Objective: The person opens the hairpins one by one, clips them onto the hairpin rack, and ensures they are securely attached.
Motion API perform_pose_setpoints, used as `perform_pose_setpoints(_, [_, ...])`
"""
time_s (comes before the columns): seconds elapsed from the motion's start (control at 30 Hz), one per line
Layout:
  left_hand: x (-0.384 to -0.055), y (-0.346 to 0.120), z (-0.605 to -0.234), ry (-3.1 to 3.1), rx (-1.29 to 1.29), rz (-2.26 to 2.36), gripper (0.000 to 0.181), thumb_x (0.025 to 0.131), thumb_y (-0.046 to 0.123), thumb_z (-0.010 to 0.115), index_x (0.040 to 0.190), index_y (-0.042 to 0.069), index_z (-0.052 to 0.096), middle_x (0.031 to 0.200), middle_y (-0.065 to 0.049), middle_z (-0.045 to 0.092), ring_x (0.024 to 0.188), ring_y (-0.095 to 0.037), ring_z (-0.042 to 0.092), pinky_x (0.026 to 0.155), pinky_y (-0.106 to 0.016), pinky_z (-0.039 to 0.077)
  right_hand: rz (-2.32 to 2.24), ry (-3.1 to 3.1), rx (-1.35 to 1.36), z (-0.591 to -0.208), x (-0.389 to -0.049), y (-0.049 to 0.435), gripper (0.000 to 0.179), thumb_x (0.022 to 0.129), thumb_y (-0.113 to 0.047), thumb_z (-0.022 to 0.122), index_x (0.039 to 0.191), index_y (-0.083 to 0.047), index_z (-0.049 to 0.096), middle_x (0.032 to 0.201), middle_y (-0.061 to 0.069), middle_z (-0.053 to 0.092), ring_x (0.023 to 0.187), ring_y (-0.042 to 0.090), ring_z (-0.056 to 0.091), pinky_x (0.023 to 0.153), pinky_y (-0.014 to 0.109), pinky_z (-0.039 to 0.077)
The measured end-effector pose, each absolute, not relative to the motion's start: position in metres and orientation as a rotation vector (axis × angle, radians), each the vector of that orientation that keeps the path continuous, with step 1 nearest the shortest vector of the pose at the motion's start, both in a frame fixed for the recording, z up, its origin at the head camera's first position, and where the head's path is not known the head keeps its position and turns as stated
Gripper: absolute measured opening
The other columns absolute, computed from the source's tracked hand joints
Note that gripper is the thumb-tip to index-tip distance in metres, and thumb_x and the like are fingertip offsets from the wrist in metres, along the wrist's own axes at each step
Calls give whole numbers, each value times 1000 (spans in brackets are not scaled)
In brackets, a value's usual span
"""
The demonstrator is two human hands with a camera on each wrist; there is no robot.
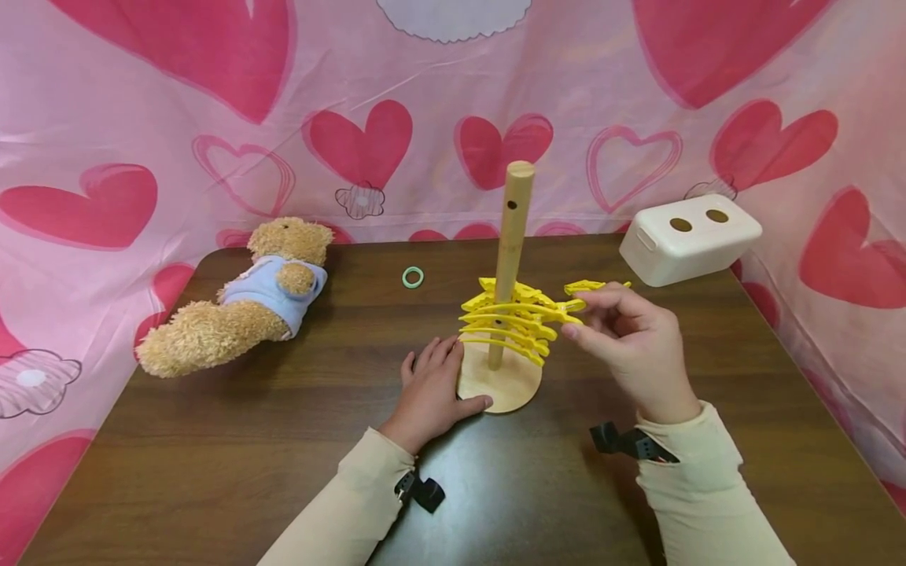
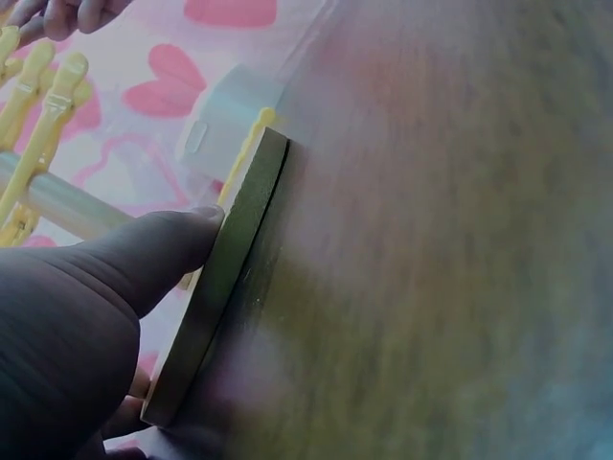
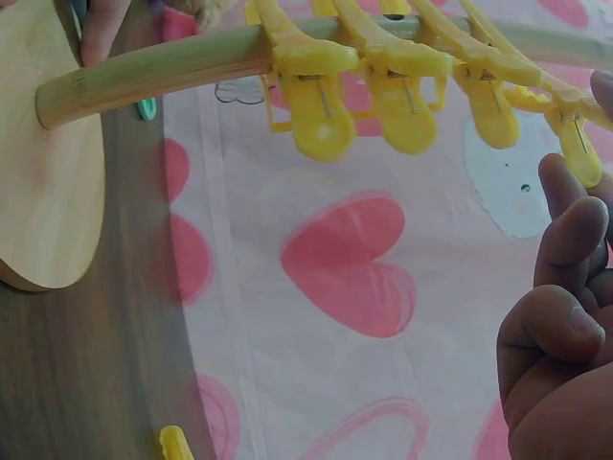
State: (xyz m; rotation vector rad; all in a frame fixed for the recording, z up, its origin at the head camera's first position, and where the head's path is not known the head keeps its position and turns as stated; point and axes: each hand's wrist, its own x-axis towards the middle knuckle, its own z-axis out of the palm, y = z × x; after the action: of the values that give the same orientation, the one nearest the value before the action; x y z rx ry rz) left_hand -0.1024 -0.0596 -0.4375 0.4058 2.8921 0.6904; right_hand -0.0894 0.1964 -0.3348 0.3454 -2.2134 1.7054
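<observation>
Several yellow spring clips [image 1: 506, 328] are clamped one above another on an upright wooden post [image 1: 514, 228]. The post rises from a round wooden base [image 1: 513, 397]. My left hand [image 1: 433, 393] rests on the base's left side, fingers extended and thumb [image 2: 177, 244] lying over its near edge. At the right of the post, my right hand [image 1: 637, 338] pinches the handle end of the uppermost clip [image 3: 578, 149] between thumb and fingers. Another yellow clip [image 1: 583, 286] lies on the table behind the right hand, partly hidden by it.
A teddy bear [image 1: 272, 295] in a light blue top lies at the table's left. Behind the base is a small green ring [image 1: 413, 277]. A white box [image 1: 690, 240] with two round holes stands at the back right. A pink heart-patterned cloth [image 1: 439, 79] hangs behind the brown table [image 1: 283, 440].
</observation>
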Motion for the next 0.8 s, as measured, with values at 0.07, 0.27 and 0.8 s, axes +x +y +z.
perform_pose_setpoints(0.07, [-102,-60,-437,2891,406,689,98,80,64,75,154,9,41,160,-9,35,149,-35,23,114,-66,10,1683,-2233,364,-336,-90,195,35,82,1,81,116,-4,73,92,11,64,72,20,50,54,21,43])
perform_pose_setpoints(0.27, [-102,-60,-439,2904,432,689,96,80,63,75,153,10,42,160,-9,35,149,-35,23,113,-67,11,1626,-2244,433,-340,-91,189,37,80,2,82,115,-4,74,92,7,64,71,19,50,53,23,42])
perform_pose_setpoints(0.8, [-101,-60,-438,2916,454,706,95,81,62,75,152,8,43,159,-10,36,149,-35,23,113,-68,11,1474,-2297,447,-341,-92,190,41,80,-3,82,120,-13,76,96,-2,65,72,16,49,56,23,41])
